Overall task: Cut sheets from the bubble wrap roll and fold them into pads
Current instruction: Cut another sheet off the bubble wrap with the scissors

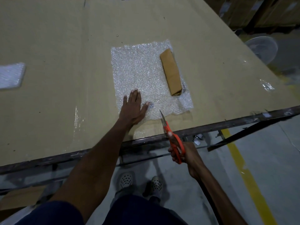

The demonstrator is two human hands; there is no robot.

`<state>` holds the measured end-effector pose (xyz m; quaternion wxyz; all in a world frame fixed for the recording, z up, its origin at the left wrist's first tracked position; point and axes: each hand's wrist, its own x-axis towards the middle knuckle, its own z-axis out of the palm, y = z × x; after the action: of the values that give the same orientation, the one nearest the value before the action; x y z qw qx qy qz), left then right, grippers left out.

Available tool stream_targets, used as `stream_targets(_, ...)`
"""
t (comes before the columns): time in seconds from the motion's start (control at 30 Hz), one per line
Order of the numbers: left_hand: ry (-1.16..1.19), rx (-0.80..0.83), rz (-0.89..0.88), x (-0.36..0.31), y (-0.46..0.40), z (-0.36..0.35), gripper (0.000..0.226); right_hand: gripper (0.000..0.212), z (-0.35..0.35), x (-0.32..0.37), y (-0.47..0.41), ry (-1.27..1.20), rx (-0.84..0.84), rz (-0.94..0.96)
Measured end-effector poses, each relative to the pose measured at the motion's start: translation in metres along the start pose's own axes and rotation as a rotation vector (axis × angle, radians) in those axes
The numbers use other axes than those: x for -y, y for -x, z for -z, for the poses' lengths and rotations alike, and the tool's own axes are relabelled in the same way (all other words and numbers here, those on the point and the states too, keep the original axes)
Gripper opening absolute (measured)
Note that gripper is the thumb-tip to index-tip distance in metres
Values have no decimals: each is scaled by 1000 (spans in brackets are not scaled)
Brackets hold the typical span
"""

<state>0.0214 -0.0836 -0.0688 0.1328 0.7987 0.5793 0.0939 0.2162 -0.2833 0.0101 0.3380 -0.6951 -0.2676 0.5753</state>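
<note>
A cut bubble wrap sheet (142, 73) lies flat on the cardboard-covered table (65, 46). A folded brown cardboard piece (171, 72) rests on the sheet's right side. My left hand (134, 108) lies flat, fingers spread, on the sheet's near left corner. My right hand (183, 153) hangs off the table's front edge, gripping orange-handled scissors (172, 138). Their blades are together and the tip points at the sheet's near edge. No bubble wrap roll is in view.
A folded bubble wrap pad (11, 75) lies at the table's far left. The table's dark metal front edge (227, 125) runs diagonally. A white fan (263, 47) and stacked boxes (259, 12) stand beyond the right side. A yellow floor line (248, 179) runs past my feet.
</note>
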Motion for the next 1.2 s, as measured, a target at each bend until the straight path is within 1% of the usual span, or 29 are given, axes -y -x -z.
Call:
stream_targets(0.07,-3,-1,-1,0,0,0,79,34,-2,2,-1,-2,-4,6)
stream_targets(0.17,1,-3,-2,1,0,0,77,36,-5,5,0,19,-8,25)
stream_targets(0.37,-2,-5,-8,1,0,-1,78,58,-9,9,2,42,-11,47)
stream_targets(0.5,0,-10,-10,1,0,-2,78,47,-10,7,1,3,-16,62)
stream_targets(0.63,1,-17,-10,1,0,-2,77,46,-14,5,-1,2,-48,67)
stream_targets(0.77,0,-13,-9,2,0,-2,77,31,-17,7,-5,0,-56,49)
stream_targets(0.93,8,-16,-7,1,1,-1,76,29,-18,4,-7,-28,-56,37)
stream_targets(1.0,6,-18,-7,0,1,-1,76,32,-18,4,-6,-50,-64,38)
stream_targets(1.13,3,-26,-10,1,1,-1,75,46,-21,7,-6,-50,-84,46)
stream_targets(1.2,4,-30,-14,1,1,-2,75,47,-22,8,-5,-40,-84,47)
